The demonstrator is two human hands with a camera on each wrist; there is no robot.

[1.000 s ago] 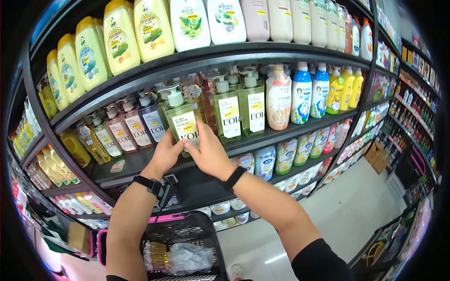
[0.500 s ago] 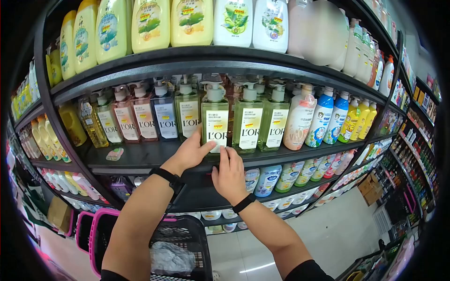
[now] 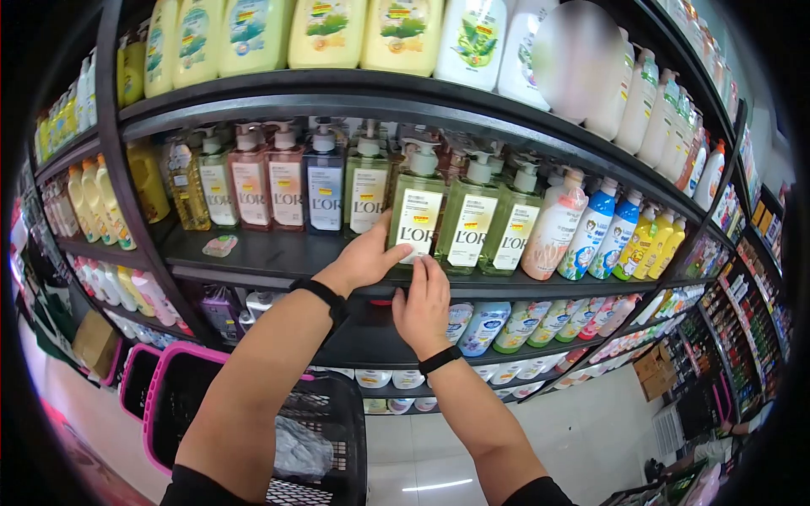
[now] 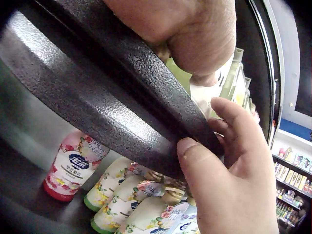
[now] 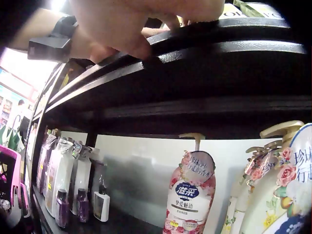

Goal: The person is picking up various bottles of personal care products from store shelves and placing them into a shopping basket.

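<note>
A green pump bottle (image 3: pixel 417 202) with a white label stands upright at the front edge of the middle shelf (image 3: pixel 253 262). My left hand (image 3: pixel 364 255) holds its lower left side, thumb across the label and the other fingers partly hidden beside it. Close below, my right hand (image 3: pixel 424 310) has its fingers extended upward, tips at the bottle's base. In the left wrist view the right thumb (image 4: pixel 207 170) lies by the black shelf edge. Matching green bottles (image 3: pixel 472 223) stand to the right, and another green bottle (image 3: pixel 368 185) is set further back on the left.
Pink and blue pump bottles (image 3: pixel 324 185) line the left of this shelf, near a small flat tag (image 3: pixel 220 245). Large bottles (image 3: pixel 329 29) fill the shelf above. Beneath are flowered bottles (image 3: pixel 483 327). A black basket (image 3: pixel 342 405) with a grey plastic bag (image 3: pixel 301 451) is below my arms.
The green bottle, earlier tilted between both hands, came down upright on the shelf. My right hand slid from its side to its base. The view has shifted, and the shelf appears straighter.
</note>
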